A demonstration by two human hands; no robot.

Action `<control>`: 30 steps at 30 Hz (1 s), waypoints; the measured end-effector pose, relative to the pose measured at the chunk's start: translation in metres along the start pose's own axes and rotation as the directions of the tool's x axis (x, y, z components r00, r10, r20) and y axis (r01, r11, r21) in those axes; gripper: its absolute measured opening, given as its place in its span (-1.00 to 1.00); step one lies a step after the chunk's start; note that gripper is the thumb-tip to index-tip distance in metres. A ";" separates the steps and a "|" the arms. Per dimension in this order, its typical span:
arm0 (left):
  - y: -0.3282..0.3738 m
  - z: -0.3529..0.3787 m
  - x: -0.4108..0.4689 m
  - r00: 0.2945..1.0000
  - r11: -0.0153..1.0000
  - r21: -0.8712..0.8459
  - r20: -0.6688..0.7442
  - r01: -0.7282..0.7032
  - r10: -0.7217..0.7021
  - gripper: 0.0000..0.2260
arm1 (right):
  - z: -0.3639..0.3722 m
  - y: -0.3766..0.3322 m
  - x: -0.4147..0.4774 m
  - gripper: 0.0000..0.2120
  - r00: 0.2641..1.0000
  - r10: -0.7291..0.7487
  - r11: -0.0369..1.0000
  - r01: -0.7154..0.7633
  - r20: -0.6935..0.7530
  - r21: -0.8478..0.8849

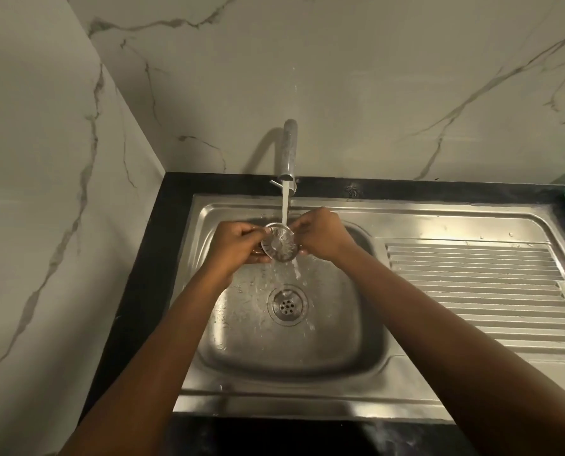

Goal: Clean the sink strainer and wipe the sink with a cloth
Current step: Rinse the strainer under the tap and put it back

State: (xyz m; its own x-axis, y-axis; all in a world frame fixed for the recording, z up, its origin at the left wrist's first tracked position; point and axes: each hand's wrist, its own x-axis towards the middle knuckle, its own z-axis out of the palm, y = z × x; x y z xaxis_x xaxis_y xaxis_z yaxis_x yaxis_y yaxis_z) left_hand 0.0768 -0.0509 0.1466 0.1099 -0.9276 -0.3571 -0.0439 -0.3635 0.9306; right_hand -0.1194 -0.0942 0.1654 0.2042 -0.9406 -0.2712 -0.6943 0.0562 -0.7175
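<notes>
Both your hands pinch the strainer [279, 242] by its rim: your left hand [238, 243] grips its left edge, your right hand [320, 236] its right edge, fingers curled shut around it. You hold it above the basin, under the tap [289, 153], with the water stream [284, 205] striking its top edge. It is a round steel disc with radial slots and a small hub at its centre, wet and shiny, tilted so its slotted face looks up toward you. Water spills off it into the sink [340, 350], splashing around the drain [287, 305] directly below. Your forearms stretch forward and converge over the basin.
</notes>
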 end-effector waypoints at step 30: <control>-0.025 0.026 0.000 0.982 0.901 -0.390 0.079 0.189 -0.171 -0.86 | -0.002 -0.028 -0.009 -0.80 0.940 -0.320 0.947 0.312 -0.118 -0.082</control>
State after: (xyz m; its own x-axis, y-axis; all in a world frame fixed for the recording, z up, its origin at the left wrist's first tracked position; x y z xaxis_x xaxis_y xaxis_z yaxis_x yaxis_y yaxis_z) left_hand 0.0523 -0.0443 0.1214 0.0367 -0.8555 -0.5165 0.3681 -0.4689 0.8029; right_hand -0.1035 -0.0877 0.1890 0.3321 -0.9419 0.0504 -0.6501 -0.2673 -0.7113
